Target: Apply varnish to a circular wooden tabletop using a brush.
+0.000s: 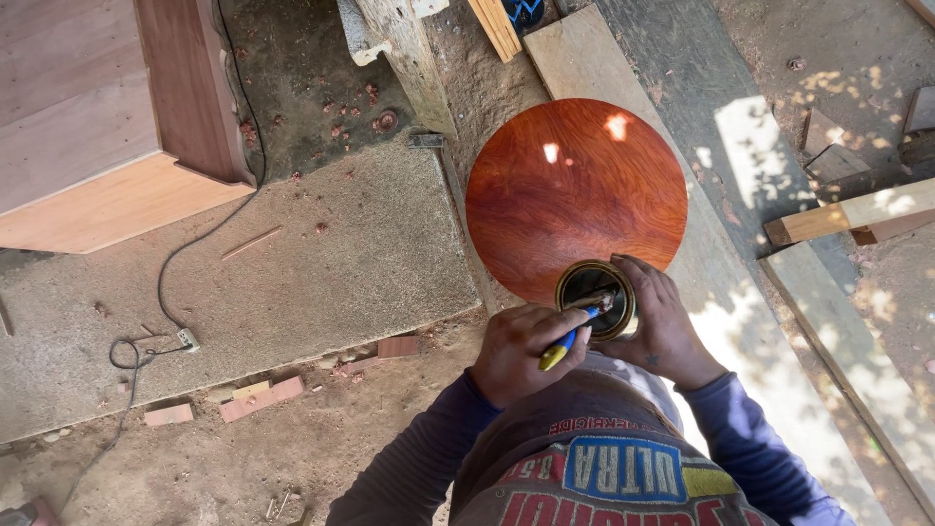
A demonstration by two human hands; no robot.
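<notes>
The right hand [667,331] hides the tin's [596,297] far side, and the brush [573,334] bristles are blurred.

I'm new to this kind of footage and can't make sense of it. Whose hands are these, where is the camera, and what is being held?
There is one picture, from a camera worn on a person's head, looking straight down at their own two bare hands. The left hand grips a brush with a blue and yellow handle, its tip dipped in a small round tin. The right hand holds that tin. Just beyond lies a glossy reddish round wooden panel. Around it are a concrete floor, planks, a pale wooden cabinet and a cable.
</notes>
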